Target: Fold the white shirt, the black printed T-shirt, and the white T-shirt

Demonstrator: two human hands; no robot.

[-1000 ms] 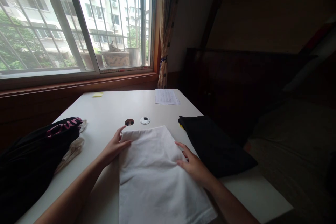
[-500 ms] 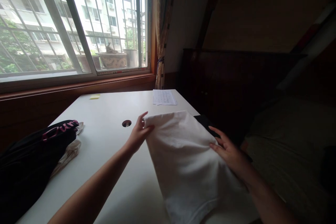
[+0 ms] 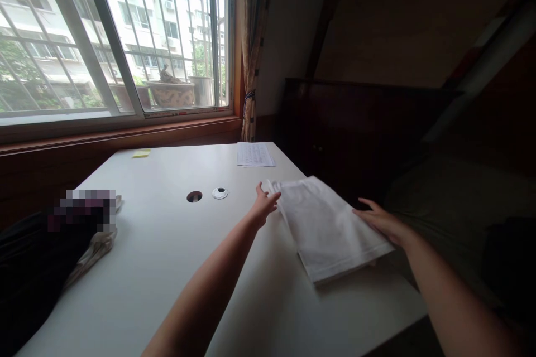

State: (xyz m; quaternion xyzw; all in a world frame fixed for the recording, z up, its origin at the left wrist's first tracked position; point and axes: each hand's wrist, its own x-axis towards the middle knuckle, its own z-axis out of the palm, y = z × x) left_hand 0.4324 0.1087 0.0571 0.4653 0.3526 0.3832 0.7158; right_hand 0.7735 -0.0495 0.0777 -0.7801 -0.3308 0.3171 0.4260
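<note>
A folded white cloth [image 3: 330,223] lies flat near the right edge of the white table [image 3: 167,256]. My left hand [image 3: 264,205] reaches across the table and pinches the cloth's far left corner. My right hand [image 3: 379,220] rests on the cloth's right edge with its fingers stretched out flat. Whatever lies under the cloth is hidden.
A dark heap of clothing [image 3: 37,259] with a pale cloth [image 3: 94,242] fills the table's left end. A round cable hole [image 3: 194,196] and its white cap [image 3: 220,193] sit mid-table. A printed sheet [image 3: 255,154] and a yellow note [image 3: 141,153] lie by the window. Dark furniture stands on the right.
Both hands carried the white cloth from the table's middle to the right and laid it down where a black folded cloth lay. The black cloth no longer shows.
</note>
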